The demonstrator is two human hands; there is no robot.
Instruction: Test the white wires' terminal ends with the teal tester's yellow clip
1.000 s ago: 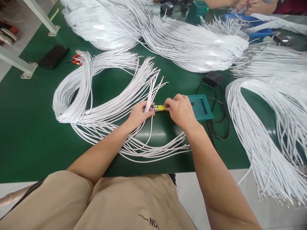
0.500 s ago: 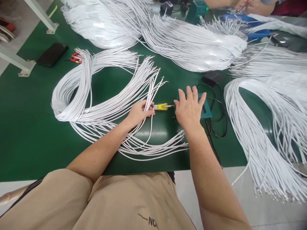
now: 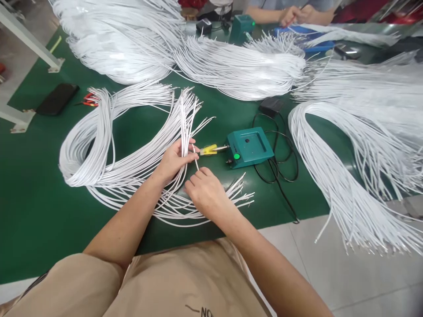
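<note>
I see the left hand (image 3: 174, 160) closed around a fan of white cables (image 3: 99, 145), its thumb beside the yellow clip (image 3: 209, 150). The right hand (image 3: 206, 193), just below, pinches a single cable (image 3: 196, 164). At 3 o'clock a teal box (image 3: 254, 147) sits on the green mat (image 3: 33, 211). At 10 o'clock lie a black phone (image 3: 57, 99) and red cutters (image 3: 88, 99). A co-worker's hands (image 3: 294, 15) are at 1 o'clock, and grey floor (image 3: 330, 273) at 5.

On the near side of the green box (image 3: 250, 147), the right hand (image 3: 206, 191) curls over the white cables (image 3: 132, 163), hiding its fingertips and any grip. Beyond the box, the top edge cuts off a co-worker's hands (image 3: 292, 15) at the forearms. Far left of the box, a red-handled tool (image 3: 87, 99) lies half under cables, too small to tell what it is.
</note>
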